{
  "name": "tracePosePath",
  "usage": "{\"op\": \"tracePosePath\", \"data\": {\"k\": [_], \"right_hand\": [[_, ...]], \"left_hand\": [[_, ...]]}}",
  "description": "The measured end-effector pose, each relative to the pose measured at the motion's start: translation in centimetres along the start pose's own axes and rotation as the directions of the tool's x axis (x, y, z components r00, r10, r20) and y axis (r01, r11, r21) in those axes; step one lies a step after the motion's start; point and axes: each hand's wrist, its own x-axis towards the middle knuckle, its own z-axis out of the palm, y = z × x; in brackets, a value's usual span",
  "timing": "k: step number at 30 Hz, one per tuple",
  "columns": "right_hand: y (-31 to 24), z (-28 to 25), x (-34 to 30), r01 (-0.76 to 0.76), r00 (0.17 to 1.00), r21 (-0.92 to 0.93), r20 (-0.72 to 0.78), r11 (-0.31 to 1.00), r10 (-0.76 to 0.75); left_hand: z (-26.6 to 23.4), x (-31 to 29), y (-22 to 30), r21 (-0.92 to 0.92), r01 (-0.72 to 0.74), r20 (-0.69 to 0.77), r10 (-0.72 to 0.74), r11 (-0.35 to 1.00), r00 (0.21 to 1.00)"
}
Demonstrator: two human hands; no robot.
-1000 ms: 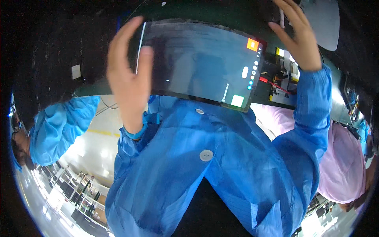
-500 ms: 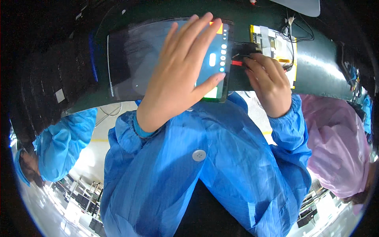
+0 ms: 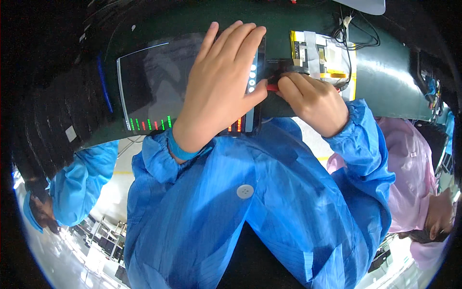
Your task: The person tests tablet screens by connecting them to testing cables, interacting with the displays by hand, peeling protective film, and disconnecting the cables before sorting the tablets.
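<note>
A large tablet (image 3: 151, 79) lies on the dark green table, its screen mostly dark with rows of small green, red and orange text along the near edge. My left hand (image 3: 216, 84) rests flat across its right part, fingers stretched out and thumb at the right edge. Just beyond that edge, my right hand (image 3: 315, 98) pinches a small red connector (image 3: 272, 87), which touches or nearly touches the tablet's side. Its far end is hidden by my fingers. A black piece (image 3: 284, 67) lies beside those fingertips.
Past my right hand lies a flat battery-like pack (image 3: 332, 58) with yellow edges and grey tape. Thin black cables (image 3: 370, 38) loop beside it. A person in pink (image 3: 406, 168) sits at right, another in light blue (image 3: 84, 180) at left.
The tablet sits further left in view and slightly turned. Its screen has gained coloured text, and the lit area has shrunk. My right hand has moved left, closer to the tablet's edge.
</note>
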Motion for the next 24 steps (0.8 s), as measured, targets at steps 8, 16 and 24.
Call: {"op": "tracePosePath", "data": {"k": [8, 16, 24], "right_hand": [[0.9, -0.3, 0.1, 0.056, 0.998, 0.058, 0.035, 0.997, -0.058], [0.9, -0.6, -0.2, 0.084, 0.994, 0.043, 0.069, 0.996, -0.087], [0.0, 0.7, -1.2, 0.056, 0.998, 0.126, -0.043, 0.99, -0.05]], "left_hand": [[-0.1, 0.5, 0.1, -0.046, 0.034, 0.022, -0.033, 0.998, 0.999], [-0.2, 0.0, -0.1, -0.081, 0.055, 0.013, -0.054, 0.995, 0.998], [-0.7, -0.4, -0.9, -0.074, -0.007, -0.153, -0.004, 0.997, 0.988]]}}
